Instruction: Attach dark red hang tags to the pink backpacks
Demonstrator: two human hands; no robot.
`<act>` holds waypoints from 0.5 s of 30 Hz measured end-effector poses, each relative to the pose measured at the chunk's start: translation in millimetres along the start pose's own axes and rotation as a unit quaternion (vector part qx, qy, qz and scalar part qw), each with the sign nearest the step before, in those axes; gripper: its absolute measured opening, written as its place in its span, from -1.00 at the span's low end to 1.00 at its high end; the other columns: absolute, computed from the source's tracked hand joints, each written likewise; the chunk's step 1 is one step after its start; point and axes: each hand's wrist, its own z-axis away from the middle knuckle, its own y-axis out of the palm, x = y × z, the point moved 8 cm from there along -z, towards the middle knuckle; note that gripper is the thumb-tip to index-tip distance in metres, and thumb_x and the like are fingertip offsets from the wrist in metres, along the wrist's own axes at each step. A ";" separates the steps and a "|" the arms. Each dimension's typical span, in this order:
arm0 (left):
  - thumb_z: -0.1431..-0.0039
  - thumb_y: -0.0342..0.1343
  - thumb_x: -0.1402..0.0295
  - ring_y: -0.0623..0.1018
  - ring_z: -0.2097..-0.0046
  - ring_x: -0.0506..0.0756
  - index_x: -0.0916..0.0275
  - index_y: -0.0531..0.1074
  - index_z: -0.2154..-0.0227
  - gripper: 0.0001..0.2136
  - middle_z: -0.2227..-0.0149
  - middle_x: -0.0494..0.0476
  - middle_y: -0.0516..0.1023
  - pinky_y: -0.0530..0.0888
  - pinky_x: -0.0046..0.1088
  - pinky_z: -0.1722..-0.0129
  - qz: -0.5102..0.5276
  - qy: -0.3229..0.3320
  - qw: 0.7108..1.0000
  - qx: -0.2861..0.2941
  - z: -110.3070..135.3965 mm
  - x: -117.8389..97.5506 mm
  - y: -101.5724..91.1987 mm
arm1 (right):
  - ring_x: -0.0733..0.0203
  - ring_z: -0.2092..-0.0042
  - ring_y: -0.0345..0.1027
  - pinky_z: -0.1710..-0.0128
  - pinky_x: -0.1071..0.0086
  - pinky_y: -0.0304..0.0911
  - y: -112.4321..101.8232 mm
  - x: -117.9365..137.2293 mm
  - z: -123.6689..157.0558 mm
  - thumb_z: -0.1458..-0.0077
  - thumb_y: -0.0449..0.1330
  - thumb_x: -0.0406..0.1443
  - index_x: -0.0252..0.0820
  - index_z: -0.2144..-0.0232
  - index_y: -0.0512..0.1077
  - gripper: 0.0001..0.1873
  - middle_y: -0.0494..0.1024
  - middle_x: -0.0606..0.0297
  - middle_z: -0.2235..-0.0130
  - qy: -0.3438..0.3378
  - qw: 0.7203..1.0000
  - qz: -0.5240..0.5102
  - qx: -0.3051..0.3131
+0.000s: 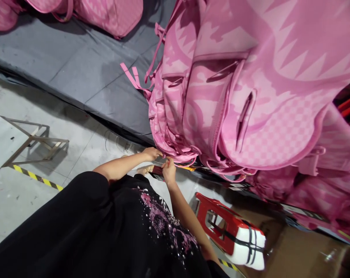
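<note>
Both hands meet low at the near bottom edge of the big pink backpack point(250, 100), which hangs or stands tilted and fills the right and far part of the view. Left hand point(152, 154) reaches in from the left, fingers curled against the bag's lower seam next to the pink trim; whether it actually pinches fabric I cannot tell. Right hand point(169, 172) sits just beside it, slightly nearer, fingers clenched on a small dark flat item point(157, 172) with an orange strip poking out to the right; too small to identify. The two hands are almost touching, both right under the bag's bottom corner. Loose pink straps point(132, 77) dangle off the bag's left side, clear of the hands. Tight room on the right: more pink bags point(316, 193) stacked there, a red stool point(218, 224) with a white-and-black striped bundle point(247, 247) on it just below the right forearm, a brown cardboard box point(302, 251) beside that. Open room on the left: bare grey concrete floor point(24, 193), yellow-black hazard tape point(37, 177), a metal frame point(36, 141). Far left is a grey mat point(85, 65) with more pink bags at its far edge.
</note>
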 end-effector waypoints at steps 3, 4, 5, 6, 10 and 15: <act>-0.25 0.06 0.39 0.56 0.13 0.03 0.16 0.56 0.12 -0.78 0.15 0.04 0.62 0.40 -0.51 0.16 -0.003 -0.003 1.000 0.012 -3.5 -8.9 2.7 | 0.15 0.31 0.37 0.23 0.36 0.20 -1.9 6.5 -4.8 -0.16 -0.04 -0.38 -0.17 0.03 0.40 -0.63 0.48 0.26 0.39 0.008 0.999 0.045 0.016; -0.27 0.06 0.35 0.56 0.15 0.04 0.22 0.54 0.14 -0.80 0.18 0.08 0.61 0.42 -0.45 0.14 -0.006 -0.009 1.000 0.012 -3.9 -9.4 1.9 | 0.13 0.27 0.37 0.22 0.36 0.19 -3.8 8.1 -4.6 -0.13 -0.01 -0.42 -0.17 0.06 0.43 -0.64 0.49 0.23 0.35 0.013 0.998 0.060 0.019; -0.28 0.07 0.30 0.55 0.16 0.05 0.26 0.53 0.15 -0.79 0.19 0.11 0.60 0.44 -0.39 0.12 -0.011 -0.018 1.000 0.011 -4.0 -8.5 0.4 | 0.12 0.23 0.38 0.20 0.35 0.18 -6.2 9.1 -3.0 -0.11 0.00 -0.45 -0.17 0.10 0.45 -0.65 0.50 0.19 0.30 0.018 0.997 0.073 0.019; -0.28 0.08 0.26 0.55 0.15 0.07 0.28 0.51 0.15 -0.78 0.19 0.12 0.59 0.45 -0.33 0.09 -0.017 -0.026 0.999 0.009 -3.6 -6.3 -1.4 | 0.11 0.20 0.38 0.18 0.34 0.18 -9.1 9.4 -0.2 -0.10 0.00 -0.48 -0.19 0.14 0.47 -0.66 0.51 0.13 0.25 0.024 0.996 0.083 0.016; -0.25 0.15 0.24 0.52 0.06 0.10 0.29 0.48 0.19 -0.78 0.18 0.12 0.55 0.42 -0.18 -0.06 -0.035 -0.042 0.998 0.013 1.4 5.3 -6.8 | 0.06 0.13 0.39 0.15 0.30 0.17 -20.2 5.2 14.0 -0.11 -0.05 -0.54 -0.28 0.20 0.46 -0.66 0.46 -0.07 0.06 0.044 0.995 0.087 0.003; -0.22 0.15 0.30 0.53 0.20 0.05 0.27 0.49 0.21 -0.84 0.27 0.11 0.55 0.44 -0.36 0.11 0.008 -0.060 0.998 0.002 11.6 11.5 -11.5 | 0.15 0.28 0.41 0.33 0.39 0.20 -14.2 -2.0 8.8 -0.01 0.05 -0.51 -0.21 0.32 0.41 -0.79 0.53 0.12 0.30 0.076 0.996 0.004 0.047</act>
